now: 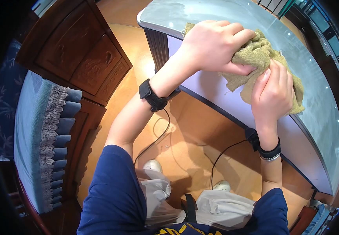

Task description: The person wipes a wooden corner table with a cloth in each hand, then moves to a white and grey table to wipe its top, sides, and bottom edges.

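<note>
A crumpled olive-green cloth (255, 58) is bunched between my two hands at the near edge of a glossy pale grey-blue tabletop (314, 88). My left hand (220, 45) grips it from the left, thumb under a fold and fingers over the top. On the other side, my right hand (273, 92) has its fingers closed on the lower right part of the cloth. Some of the cloth lies over the table edge and hangs in front of the white panel below. Black straps with cables circle both wrists.
To the left stands a carved dark wooden cabinet (83, 55). Nearer is a seat or stand with a blue lace-trimmed cover (34, 145). Two thin black cables (153, 139) hang from the wrists near my legs. Wooden flooring (185, 156) lies below.
</note>
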`<state>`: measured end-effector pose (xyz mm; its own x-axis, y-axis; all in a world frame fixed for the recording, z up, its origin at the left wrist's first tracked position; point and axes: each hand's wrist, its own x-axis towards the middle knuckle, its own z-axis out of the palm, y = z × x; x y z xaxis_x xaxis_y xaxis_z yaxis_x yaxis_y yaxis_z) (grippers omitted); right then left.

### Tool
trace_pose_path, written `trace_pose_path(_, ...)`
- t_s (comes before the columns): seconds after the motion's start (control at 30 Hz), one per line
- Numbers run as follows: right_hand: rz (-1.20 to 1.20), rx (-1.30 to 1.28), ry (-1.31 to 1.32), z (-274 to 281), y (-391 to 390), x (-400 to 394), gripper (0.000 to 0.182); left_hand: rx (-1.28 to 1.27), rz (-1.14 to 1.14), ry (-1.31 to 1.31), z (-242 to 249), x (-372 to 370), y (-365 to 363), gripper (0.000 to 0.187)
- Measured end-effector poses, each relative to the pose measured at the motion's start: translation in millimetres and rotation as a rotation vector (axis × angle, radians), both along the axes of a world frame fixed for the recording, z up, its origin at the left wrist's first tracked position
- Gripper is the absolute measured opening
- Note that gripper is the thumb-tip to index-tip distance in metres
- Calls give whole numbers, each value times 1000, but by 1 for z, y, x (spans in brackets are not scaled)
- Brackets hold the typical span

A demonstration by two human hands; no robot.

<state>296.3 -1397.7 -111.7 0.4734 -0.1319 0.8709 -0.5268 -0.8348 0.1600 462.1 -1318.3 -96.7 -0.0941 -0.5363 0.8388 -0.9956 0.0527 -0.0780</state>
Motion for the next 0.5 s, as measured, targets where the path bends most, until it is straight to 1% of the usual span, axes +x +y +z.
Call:
trace_pose_path(0.4, 5, -18, 12, -2, 1, -2, 20, 23, 0, 22, -3, -3, 3, 53)
trace_pose_path(0.5, 18, -43, -9, 1, -3, -1, 21, 30, -18, 21, 3, -3, 0, 53)
